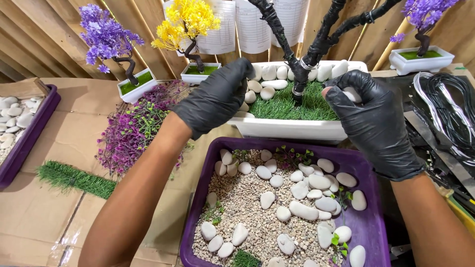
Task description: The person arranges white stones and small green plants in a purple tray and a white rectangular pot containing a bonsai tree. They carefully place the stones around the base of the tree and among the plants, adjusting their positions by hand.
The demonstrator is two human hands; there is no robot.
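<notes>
With your right hand [373, 121] pinching a stone [352, 94] and left hand [217, 96] curled over stones, bed it snugly beside the trunk [302, 64] in the planter [292, 129].

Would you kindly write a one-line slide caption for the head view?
Black-gloved left hand and right hand set white pebbles in a white planter above a purple tray.

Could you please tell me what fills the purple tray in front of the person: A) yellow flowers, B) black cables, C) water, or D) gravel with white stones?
D: the purple tray holds fine gravel with smooth white stones scattered over it, below the two gloved hands.
</notes>
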